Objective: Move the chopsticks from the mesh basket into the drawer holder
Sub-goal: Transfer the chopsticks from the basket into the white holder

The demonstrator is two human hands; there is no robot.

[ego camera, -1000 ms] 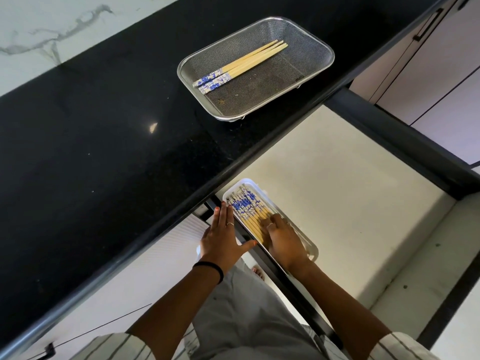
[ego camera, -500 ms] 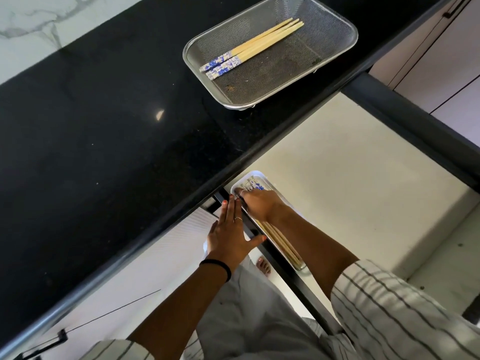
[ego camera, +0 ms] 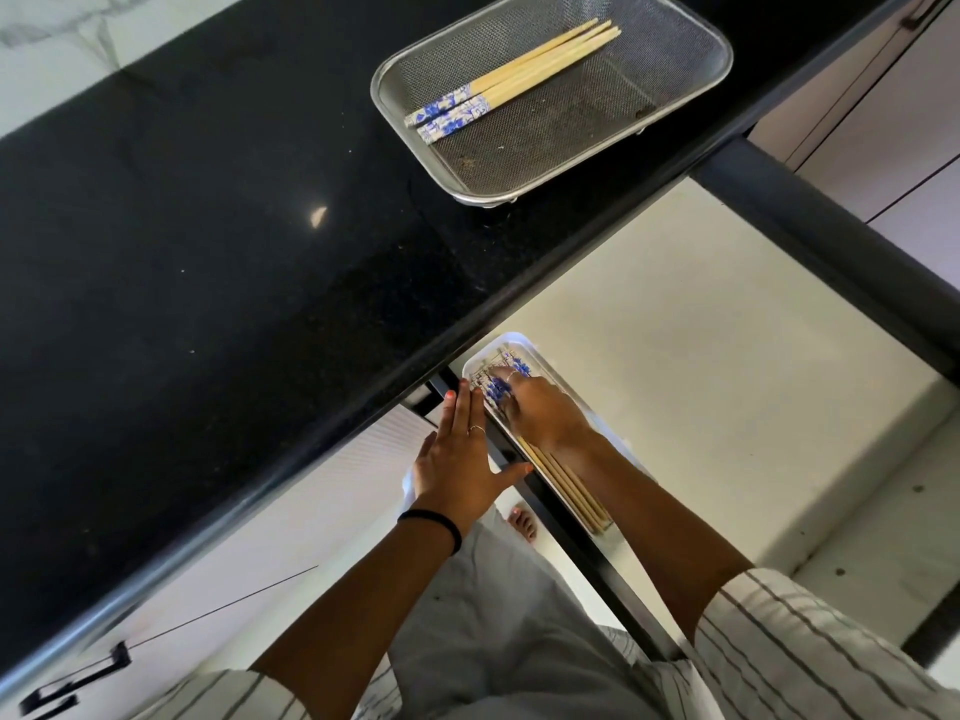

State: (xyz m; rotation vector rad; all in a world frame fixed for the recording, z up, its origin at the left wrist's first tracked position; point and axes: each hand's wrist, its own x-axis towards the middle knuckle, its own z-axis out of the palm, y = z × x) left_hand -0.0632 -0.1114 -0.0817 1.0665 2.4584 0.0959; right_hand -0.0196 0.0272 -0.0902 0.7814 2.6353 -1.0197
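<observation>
Chopsticks point(ego camera: 514, 80): a few remain in the mesh basket point(ego camera: 696, 33) on the black desk point(ego camera: 208, 226), blue-patterned ends toward you and left, bare tips running up and right.
Drawer holder point(ego camera: 535, 350): white tray in the open drawer point(ego camera: 727, 381), already carrying a row of chopsticks.
Right hand point(ego camera: 540, 413): yours rests down in the holder, fingers curled over the patterned ends; whether it pinches any you cannot tell.
Left hand point(ego camera: 462, 459): flat, fingers straight, on the drawer's edge, holding nothing.
Key relation: the basket lies well up and away from both hands, slightly right; your right hand looks nearer, and should meet the sticks across their slanted axis.
</observation>
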